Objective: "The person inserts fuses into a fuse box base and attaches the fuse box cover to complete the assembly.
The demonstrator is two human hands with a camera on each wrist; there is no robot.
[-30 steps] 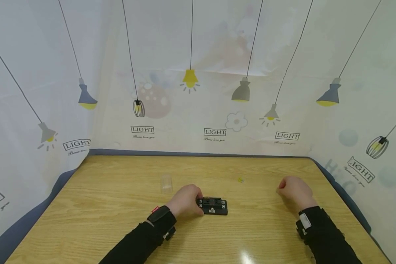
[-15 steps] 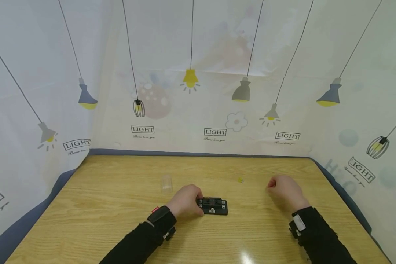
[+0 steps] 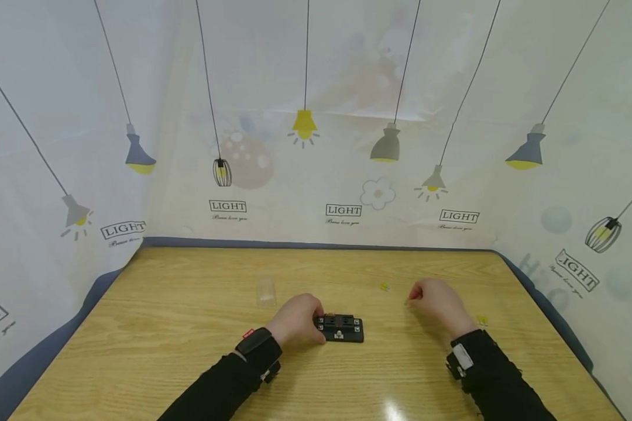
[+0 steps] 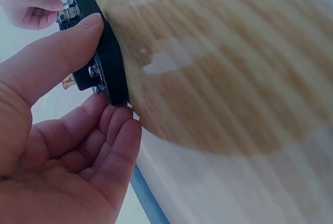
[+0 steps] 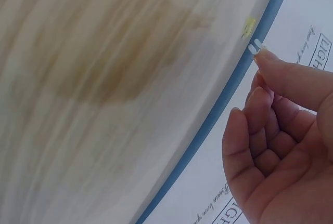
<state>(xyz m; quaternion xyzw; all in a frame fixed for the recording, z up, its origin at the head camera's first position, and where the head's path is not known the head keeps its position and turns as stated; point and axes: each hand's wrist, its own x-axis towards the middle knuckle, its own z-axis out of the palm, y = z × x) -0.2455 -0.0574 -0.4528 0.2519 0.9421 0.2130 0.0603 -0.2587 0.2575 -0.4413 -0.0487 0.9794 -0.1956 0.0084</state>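
Note:
My left hand (image 3: 296, 318) grips the left end of a black fuse block (image 3: 342, 329) that sits on the table. In the left wrist view, the thumb lies over one edge of the fuse block (image 4: 112, 60) and the fingertips are at its lower end; metal screw terminals stick out beside them. To the right, my right hand (image 3: 437, 301) is raised over the table, thumb and index finger pinching a small blade fuse (image 5: 256, 46). Two pale prongs of it point out past the fingertips, while its body is hidden. Small yellow blade fuses (image 3: 384, 287) lie between the hands, behind the block.
A clear plastic cover (image 3: 266, 292) lies behind my left hand. More small yellow pieces (image 3: 482, 320) rest by my right wrist. The wooden table (image 3: 189, 327) ends at a blue-grey edge against a printed backdrop (image 3: 274, 228).
My right hand has moved left, towards the fuse block, with the blade fuse in its pinch. Yellow pieces by the right wrist have come into sight. The left hand and block stay put.

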